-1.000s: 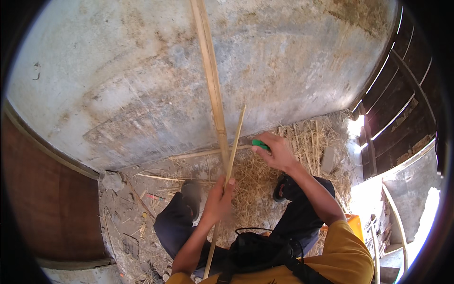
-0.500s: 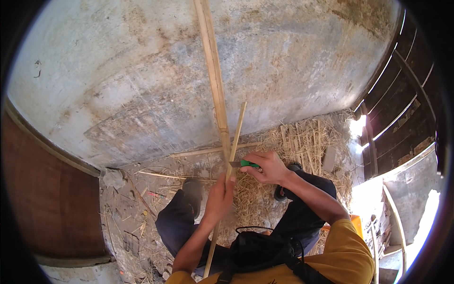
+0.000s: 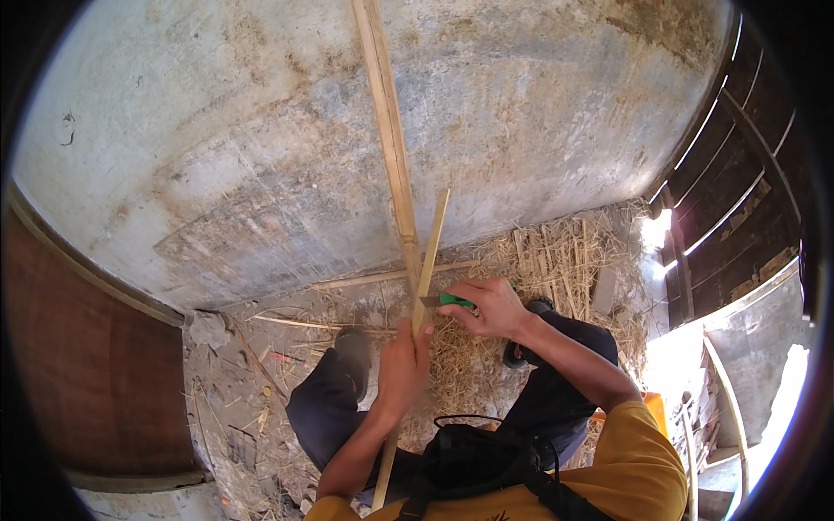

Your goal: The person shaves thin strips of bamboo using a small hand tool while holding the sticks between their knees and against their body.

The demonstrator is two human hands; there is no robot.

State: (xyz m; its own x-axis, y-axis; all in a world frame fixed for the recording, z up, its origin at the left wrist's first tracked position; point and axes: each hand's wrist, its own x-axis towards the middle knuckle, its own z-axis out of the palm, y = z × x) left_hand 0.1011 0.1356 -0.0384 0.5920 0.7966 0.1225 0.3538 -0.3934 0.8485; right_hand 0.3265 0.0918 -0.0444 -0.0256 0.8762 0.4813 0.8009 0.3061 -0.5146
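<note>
A long pale bamboo strip (image 3: 433, 239) slants up from my lap past my knees. My left hand (image 3: 403, 366) is closed around its middle, thumb and fingers pressed against it. In my right hand (image 3: 497, 309) is a green-handled utility knife (image 3: 453, 300), gripped with the blade pointing left. The blade lies against the strip just above my left fingers. Behind the strip stands a thicker bamboo pole (image 3: 391, 130), leaning up the wall; its lower end is hidden behind the strip and my left hand.
Straw and shavings (image 3: 473, 365) cover the floor between my feet and to the right. A stained concrete wall (image 3: 261, 156) rises in front. A brown wooden panel (image 3: 95, 347) stands at left, dark slats (image 3: 730, 191) at right. One bamboo piece (image 3: 373, 278) lies along the wall's foot.
The bamboo strip has turned slightly in my left hand, so a broader face shows. Both hands stay almost in place, with the blade still against the strip.
</note>
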